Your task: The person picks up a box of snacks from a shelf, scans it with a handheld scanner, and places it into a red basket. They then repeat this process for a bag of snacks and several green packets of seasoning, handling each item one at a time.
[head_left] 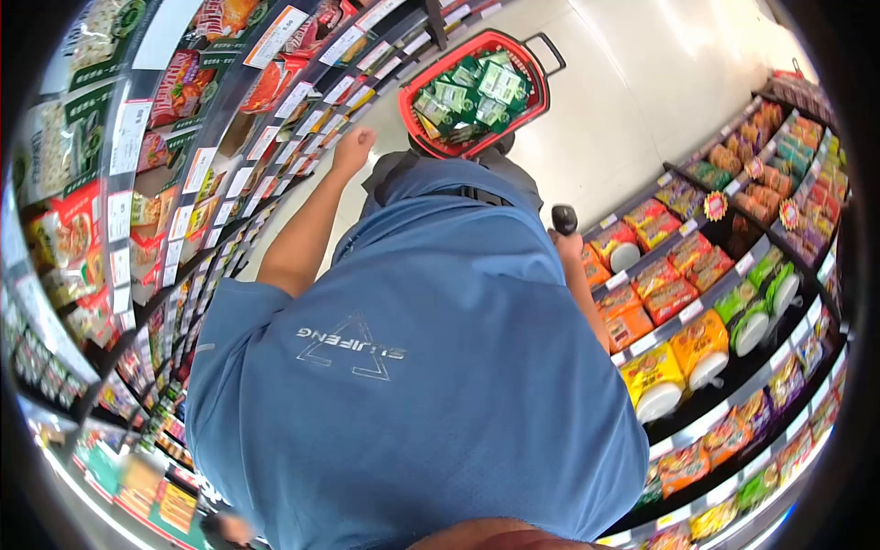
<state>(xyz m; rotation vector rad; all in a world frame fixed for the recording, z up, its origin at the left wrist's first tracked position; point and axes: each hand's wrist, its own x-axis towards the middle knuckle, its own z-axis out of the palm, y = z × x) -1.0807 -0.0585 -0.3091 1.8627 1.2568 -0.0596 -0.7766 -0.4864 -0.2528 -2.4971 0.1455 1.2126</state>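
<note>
My left hand [356,151] hangs at my side near the left shelving, its fingers curled in with nothing visible in them. On the other side, my right hand [569,246] grips a black handheld device with a rounded head [565,219], which looks like a barcode scanner. Its lower part is hidden in the hand. A red shopping basket [530,48] sits in front of my legs, filled with green and white packets [500,84]. Its black handle [554,55] sticks out on the far right side. Neither hand touches the basket.
Tall shelves with price tags [128,137] and bagged food [69,234] curve along my left. Lower shelves of red, yellow and green packets [655,371] run along my right. Pale floor [632,82] stretches ahead. Part of a person [227,530] appears at the lower left.
</note>
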